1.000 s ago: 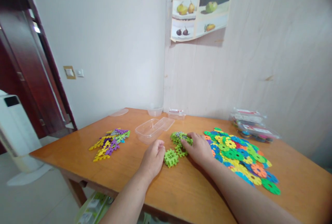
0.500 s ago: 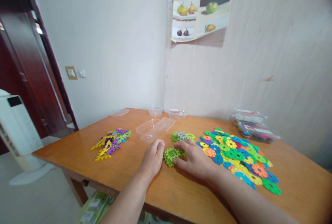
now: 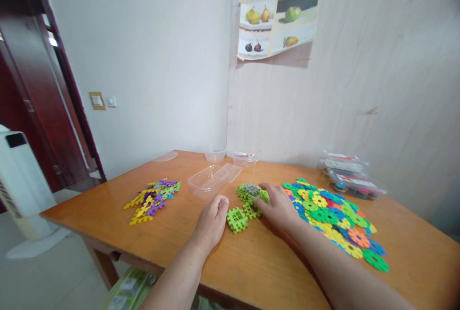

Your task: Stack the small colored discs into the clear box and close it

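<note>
My left hand [image 3: 212, 220] rests on the wooden table [image 3: 251, 262], fingers curled loosely, its fingertips touching a stack of green square tiles [image 3: 236, 219]. My right hand [image 3: 278, 208] lies a little farther back, its fingers pinching a tile at the edge of a small pile of green and grey tiles [image 3: 249, 191]. One loose green tile [image 3: 252, 211] lies between the stack and that pile.
A spread of colourful round flower discs [image 3: 332, 214] lies to the right. Yellow and purple tiles [image 3: 153, 198] lie to the left. An open clear plastic box [image 3: 212, 180] stands behind my hands. Clear packs of pieces [image 3: 350, 176] sit at the back right by the wall.
My right hand has left the green stack by my left hand and moved back to the small green and grey pile. My left hand has stayed put.
</note>
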A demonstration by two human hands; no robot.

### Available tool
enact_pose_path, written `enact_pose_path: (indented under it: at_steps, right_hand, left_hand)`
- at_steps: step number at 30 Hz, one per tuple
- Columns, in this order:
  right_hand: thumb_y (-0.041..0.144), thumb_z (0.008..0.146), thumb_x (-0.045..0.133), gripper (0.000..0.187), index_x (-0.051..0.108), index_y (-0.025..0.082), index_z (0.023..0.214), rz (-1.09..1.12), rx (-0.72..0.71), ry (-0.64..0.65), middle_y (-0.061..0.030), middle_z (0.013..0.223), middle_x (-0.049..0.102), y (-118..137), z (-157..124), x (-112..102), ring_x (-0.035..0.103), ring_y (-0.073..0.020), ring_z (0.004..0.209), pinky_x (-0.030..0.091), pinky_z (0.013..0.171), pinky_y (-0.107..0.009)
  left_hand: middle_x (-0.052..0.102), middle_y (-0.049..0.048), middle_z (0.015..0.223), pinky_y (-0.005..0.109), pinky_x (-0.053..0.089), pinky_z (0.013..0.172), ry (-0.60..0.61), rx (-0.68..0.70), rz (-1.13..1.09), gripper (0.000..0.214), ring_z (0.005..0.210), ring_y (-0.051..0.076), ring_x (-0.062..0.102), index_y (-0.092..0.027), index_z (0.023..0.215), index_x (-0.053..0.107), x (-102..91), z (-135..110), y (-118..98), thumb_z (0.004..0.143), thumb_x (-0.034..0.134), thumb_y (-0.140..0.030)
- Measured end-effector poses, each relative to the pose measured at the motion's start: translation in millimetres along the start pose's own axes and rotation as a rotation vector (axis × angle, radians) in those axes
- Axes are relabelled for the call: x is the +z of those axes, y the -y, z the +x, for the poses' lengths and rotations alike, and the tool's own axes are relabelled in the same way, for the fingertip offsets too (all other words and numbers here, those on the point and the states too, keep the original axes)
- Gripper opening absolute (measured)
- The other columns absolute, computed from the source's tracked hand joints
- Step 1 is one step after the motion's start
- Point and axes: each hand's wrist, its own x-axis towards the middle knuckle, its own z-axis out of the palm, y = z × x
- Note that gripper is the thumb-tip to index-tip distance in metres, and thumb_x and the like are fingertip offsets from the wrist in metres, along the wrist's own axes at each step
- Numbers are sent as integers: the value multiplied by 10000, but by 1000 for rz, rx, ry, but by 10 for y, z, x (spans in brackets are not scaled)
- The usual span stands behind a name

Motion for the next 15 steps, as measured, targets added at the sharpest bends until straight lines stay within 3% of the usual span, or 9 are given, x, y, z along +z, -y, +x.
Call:
enact_pose_path:
  at_steps: [5,9,15]
  right_hand:
    - [490,854,528,493,595,164,1218,-7,43,-21,-120,1158,663,33,57,114,539,-275,1114,374,950,-360]
    - [431,841,549,378,646,188,1114,-4,78,-16,-91,1053,697,1,106,190,575,-257,1035,400,903,-340]
    - [410,854,527,346,647,204,1104,-7,108,-18,-72,1056,698,-31,115,168,571,-246,1038,400,896,-329]
  left_hand:
    - [648,13,830,255,416,757,5,-9,14,322,844,177,596,-219,845,556,-1,6,-21,930,351,-452]
    - [654,15,838,260,421,765,9,-17,21,331,854,181,604,-220,848,559,-3,8,-17,933,342,-456]
    - [666,18,837,257,430,756,8,-17,22,342,850,183,607,-220,833,563,-17,11,-19,927,345,-467]
